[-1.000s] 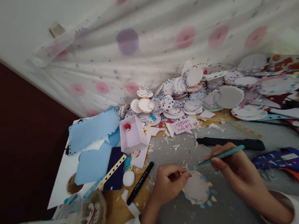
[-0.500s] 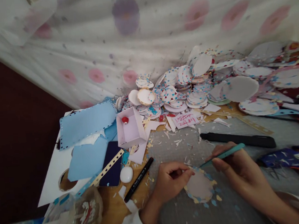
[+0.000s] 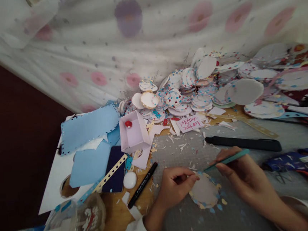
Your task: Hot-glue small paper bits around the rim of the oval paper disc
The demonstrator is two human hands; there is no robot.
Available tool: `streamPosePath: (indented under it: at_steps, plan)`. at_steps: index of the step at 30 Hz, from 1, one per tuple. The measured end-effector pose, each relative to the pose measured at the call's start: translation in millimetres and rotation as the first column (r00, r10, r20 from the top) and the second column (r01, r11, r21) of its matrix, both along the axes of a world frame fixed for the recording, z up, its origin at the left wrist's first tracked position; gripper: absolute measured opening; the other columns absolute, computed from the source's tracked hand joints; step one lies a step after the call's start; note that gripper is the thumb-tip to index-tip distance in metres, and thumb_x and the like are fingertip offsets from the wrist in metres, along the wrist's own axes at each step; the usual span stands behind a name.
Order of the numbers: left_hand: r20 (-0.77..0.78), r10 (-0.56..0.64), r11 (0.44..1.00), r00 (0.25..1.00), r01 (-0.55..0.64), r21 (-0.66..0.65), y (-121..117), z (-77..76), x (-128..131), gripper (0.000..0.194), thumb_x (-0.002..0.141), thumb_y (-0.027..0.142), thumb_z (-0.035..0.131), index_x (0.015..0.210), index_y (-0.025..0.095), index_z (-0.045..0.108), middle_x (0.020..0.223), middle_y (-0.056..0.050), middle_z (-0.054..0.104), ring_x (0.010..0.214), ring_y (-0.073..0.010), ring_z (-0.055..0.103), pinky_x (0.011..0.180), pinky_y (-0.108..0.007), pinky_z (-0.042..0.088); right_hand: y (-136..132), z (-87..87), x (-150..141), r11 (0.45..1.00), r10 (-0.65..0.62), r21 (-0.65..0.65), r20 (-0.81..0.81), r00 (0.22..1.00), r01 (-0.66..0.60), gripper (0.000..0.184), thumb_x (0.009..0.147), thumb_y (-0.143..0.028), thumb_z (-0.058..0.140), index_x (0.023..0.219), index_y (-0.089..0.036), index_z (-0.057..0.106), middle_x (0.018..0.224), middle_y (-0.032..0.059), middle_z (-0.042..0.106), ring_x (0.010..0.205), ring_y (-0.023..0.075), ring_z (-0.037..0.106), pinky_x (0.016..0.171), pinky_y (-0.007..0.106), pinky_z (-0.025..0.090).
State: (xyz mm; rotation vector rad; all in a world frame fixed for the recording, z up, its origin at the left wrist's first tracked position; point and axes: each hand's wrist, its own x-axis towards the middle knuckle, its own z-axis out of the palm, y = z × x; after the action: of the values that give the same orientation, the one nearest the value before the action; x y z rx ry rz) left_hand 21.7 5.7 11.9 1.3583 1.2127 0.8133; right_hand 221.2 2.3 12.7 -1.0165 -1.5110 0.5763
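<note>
A round white paper disc (image 3: pixel 204 192) lies on the grey cutting mat (image 3: pixel 178 214), its rim edged with small blue and yellow paper cut-outs. My left hand (image 3: pixel 176 185) is closed in a pinch at the disc's upper left edge, thumb and forefinger together. Slim teal tweezers (image 3: pixel 233 157) are gripped like a pen in my right hand (image 3: pixel 245 175). Their tip points left and down, close to the disc's top rim. Whether the tip holds a cut-out is too small to tell. Loose yellow and blue cut-outs lie by the disc's lower right edge.
Decorated paper discs (image 3: pixel 174 97) are heaped along the back. A long black tool (image 3: pixel 242 144) and a blue glue gun (image 3: pixel 298 162) lie at right. Leftward are a pink box (image 3: pixel 134 131), a black marker (image 3: pixel 142 184), blue paper (image 3: pixel 89 164) and a clear cup (image 3: pixel 63 224).
The tweezers' tip has shifted very slightly left, nearer the disc's top rim. My left hand keeps its pinch at the edge. The whole view has moved slightly.
</note>
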Motion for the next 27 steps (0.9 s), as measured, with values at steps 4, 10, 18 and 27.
streamPosePath:
  at_steps: [4, 10, 18, 27]
  plan:
    - [-0.001, 0.004, 1.0, 1.0, -0.004, -0.012, -0.1, 0.8, 0.4, 0.025, 0.076, 0.038, 0.073, 0.068, 0.015, 0.079, 0.052, 0.0, 0.053, 0.048, -0.01, 0.037, 0.048, -0.024, 0.028, -1.1, -1.9, -0.2, 1.0, 0.006, 0.005, 0.01, 1.0, -0.006, 0.005, 0.095, -0.024, 0.059, 0.094, -0.029, 0.061, 0.077, 0.0013, 0.063, 0.065, 0.0184, 0.065, 0.052, 0.026, 0.058]
    - [-0.025, 0.004, 1.0, 1.0, -0.005, -0.014, 0.8, 0.4, -0.6, 0.027, 0.076, 0.039, 0.073, 0.068, 0.014, 0.079, 0.05, 0.001, 0.05, 0.048, -0.0095, 0.036, 0.048, -0.024, 0.026, -2.2, -2.8, 1.3, 1.0, 0.012, -0.009, -0.024, 1.0, -0.012, 0.006, 0.095, -0.024, 0.06, 0.097, -0.03, 0.062, 0.081, 0.0019, 0.065, 0.071, 0.0188, 0.067, 0.058, 0.027, 0.06]
    - [-0.025, -0.001, 1.0, 1.0, 0.001, 0.023, 0.1, -3.2, -1.1, 0.028, 0.077, 0.037, 0.072, 0.072, 0.011, 0.079, 0.052, 0.001, 0.051, 0.049, -0.0092, 0.038, 0.048, -0.023, 0.028, -3.5, 8.6, 2.3, 0.998, 0.068, 0.008, -0.014, 0.998, -0.068, 0.008, 0.094, -0.021, 0.06, 0.095, -0.029, 0.062, 0.078, 0.0017, 0.068, 0.069, 0.0184, 0.069, 0.058, 0.026, 0.059]
    - [-0.025, -0.02, 0.999, 0.999, 0.021, 0.048, 0.3, -4.0, -1.1, 0.028, 0.078, 0.036, 0.07, 0.073, 0.011, 0.08, 0.051, 0.002, 0.05, 0.048, -0.0086, 0.036, 0.048, -0.022, 0.027, -7.0, 2.4, 3.7, 0.995, 0.088, 0.044, 0.145, 0.985, -0.095, 0.015, 0.092, -0.014, 0.058, 0.099, -0.027, 0.061, 0.08, -0.0005, 0.069, 0.073, 0.0162, 0.07, 0.064, 0.024, 0.059]
